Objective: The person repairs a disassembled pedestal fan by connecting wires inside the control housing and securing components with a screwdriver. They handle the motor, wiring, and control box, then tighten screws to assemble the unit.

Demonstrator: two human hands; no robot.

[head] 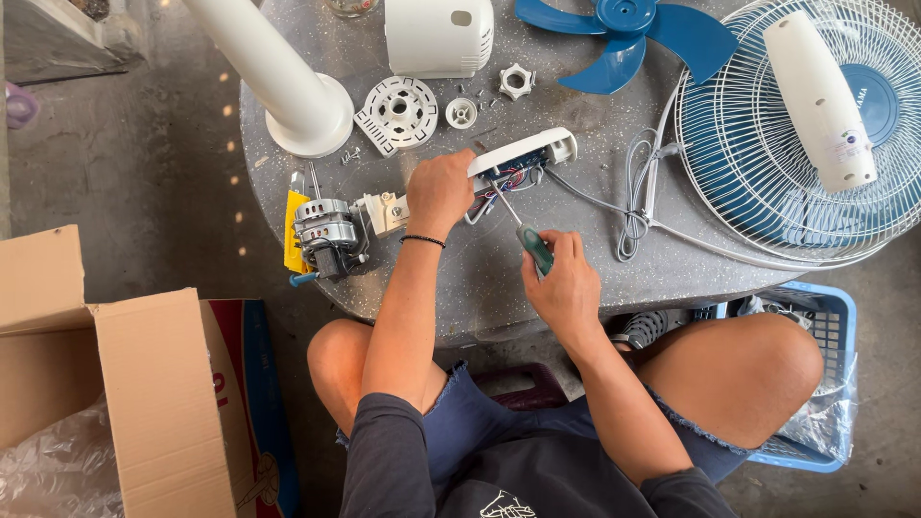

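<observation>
My left hand grips a white switch housing with coloured wires showing underneath, holding it tilted on the round grey table. My right hand holds a green-handled screwdriver whose tip points up into the housing's underside. A fan motor with a white gear block lies just left of my left hand, joined to the housing by wires. A grey cord runs from the housing to the right.
On the table lie a white stand tube, a round white plate, a white motor cover, small nuts and screws, a blue fan blade and a wire grille with a white part on it. Cardboard box left, blue basket right.
</observation>
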